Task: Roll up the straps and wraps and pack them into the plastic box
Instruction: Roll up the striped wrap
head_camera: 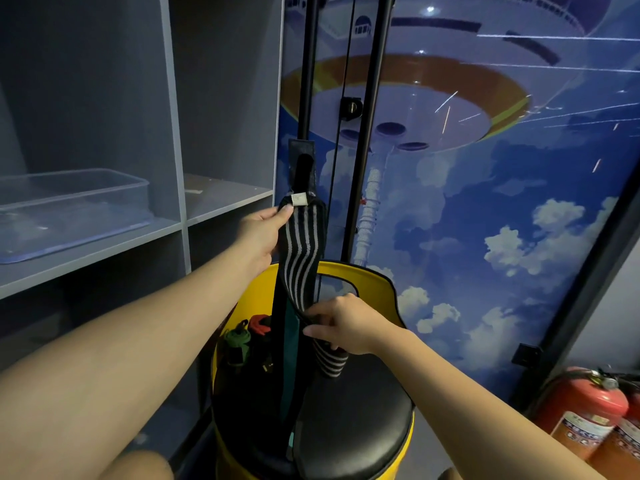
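Your left hand (pixel 261 233) pinches the top of a long black elastic wrap with grey lengthwise stripes (pixel 300 251), thumb pressed against its edge just below a small white label (pixel 299 199). Above the label the wrap ends in a plain black tab that stands up in front of the black vertical machine rails (pixel 367 133). Your right hand (pixel 346 323) grips the same wrap lower down, fingers curled around it, and the striped tail hangs out below that hand. Between your two hands the wrap is stretched nearly upright with a slight wave in it, unrolled. Just left of the wrap, and touching it, a dark band with a teal stripe (pixel 290 358) runs down toward the bottom.

Directly under the wrap stands a yellow round drum (pixel 367 275) with a black padded seat (pixel 353 420) covering its right part. In the open left part lie a green strap (pixel 237 339), a red-and-black strap (pixel 259 323) and other dark pieces you cannot tell apart.

Well left of the wrap, a clear rectangular plastic box (pixel 74 209) sits on a grey shelf (pixel 104 251); its contents cannot be made out. Low to the right of the drum stand red fire extinguishers (pixel 585 410).
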The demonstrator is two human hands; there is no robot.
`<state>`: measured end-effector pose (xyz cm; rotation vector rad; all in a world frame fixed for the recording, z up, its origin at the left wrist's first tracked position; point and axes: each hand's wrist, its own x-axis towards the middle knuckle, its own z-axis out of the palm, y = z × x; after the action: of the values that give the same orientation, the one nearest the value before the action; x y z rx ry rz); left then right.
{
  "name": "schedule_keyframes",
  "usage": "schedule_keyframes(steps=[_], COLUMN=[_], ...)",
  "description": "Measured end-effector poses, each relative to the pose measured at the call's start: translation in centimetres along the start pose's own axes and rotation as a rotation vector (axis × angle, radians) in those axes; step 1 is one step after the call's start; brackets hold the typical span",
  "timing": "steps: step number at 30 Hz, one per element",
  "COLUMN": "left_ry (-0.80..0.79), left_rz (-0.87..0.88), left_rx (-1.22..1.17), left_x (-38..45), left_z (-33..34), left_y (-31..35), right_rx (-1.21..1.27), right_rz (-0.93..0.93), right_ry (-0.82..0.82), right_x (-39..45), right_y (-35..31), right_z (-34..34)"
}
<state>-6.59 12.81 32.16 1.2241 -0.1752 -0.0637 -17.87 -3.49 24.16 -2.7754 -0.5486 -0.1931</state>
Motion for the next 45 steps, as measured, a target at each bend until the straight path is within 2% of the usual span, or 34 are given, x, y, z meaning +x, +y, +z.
schedule_keyframes(steps=[5, 10, 19, 21, 25, 28, 32, 37, 41, 45], left_ry=[-0.002, -0.033, -0.036, -0.032, -0.056, -0.099, -0.136, -0.03, 0.008, 0.104], left_rz=[0.004, -0.013, -0.04, -0.036, -0.034, -0.03, -0.003, 0.195, 0.305, 0.346], left_rx=[-0.006, -0.012, 0.008, 0.001, -0.002, -0.006, 0.032, 0.374, 0.571, 0.581], left_x=[0.2, -0.2, -1.2, -1.4, -2.3, -3.0, -4.1, -4.6, -5.8, -6.6], left_z=[-0.4, -0.4, -0.2, -0.2, -0.1, 0.1, 0.7, 0.5, 0.9, 2.1], left_y=[0.0, 0.1, -0.2, -0.3, -0.5, -0.6, -0.7, -1.6, -1.6, -1.8], right_rx=[0.187, 0.2, 0.26, 0.301, 0.575, 0.768, 0.863, 0.875, 0.717, 0.538], right_rz=[0.072, 0.082, 0.138, 0.178, 0.297, 0.304, 0.275, 0.308, 0.297, 0.305], right_ry=[-0.014, 0.019, 0.291, 0.41, 0.649, 0.668, 0.633, 0.64, 0.652, 0.684], right_x=[-0.2, -0.1, 0.8, 1.1, 2.0, 2.5, 3.0, 2.8, 2.5, 2.4], right_y=[1.0, 1.2, 1.2, 0.8, 0.0, -0.5, -0.9, -1.5, -2.5, -2.6], right_z=[0.8, 0.9, -1.1, -2.0, -4.4, -6.1, -6.8, -6.6, -6.0, -5.9])
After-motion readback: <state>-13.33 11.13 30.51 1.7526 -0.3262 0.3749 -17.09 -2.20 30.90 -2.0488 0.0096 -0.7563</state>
